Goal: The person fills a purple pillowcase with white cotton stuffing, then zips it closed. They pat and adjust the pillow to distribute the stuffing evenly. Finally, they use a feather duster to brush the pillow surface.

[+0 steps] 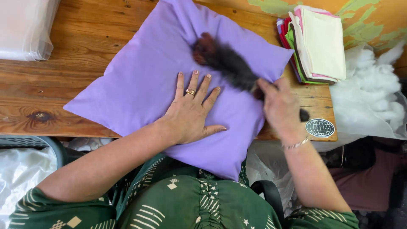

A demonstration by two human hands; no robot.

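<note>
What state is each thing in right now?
Pillow: stuffed, flat on table, overhanging the near edge.
Brush: blurred, bristles on pillow.
Left hand: open, pressing pillow.
Right hand: gripping brush.
Fabric stack: folded.
Stuffing: loose.

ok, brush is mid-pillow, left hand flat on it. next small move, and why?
Probably draw the brush on across the pillow toward its near right edge. The right hand grips the handle, bristles blurred on the fabric, and the left hand lies flat, pinning the pillow to the table.
</note>
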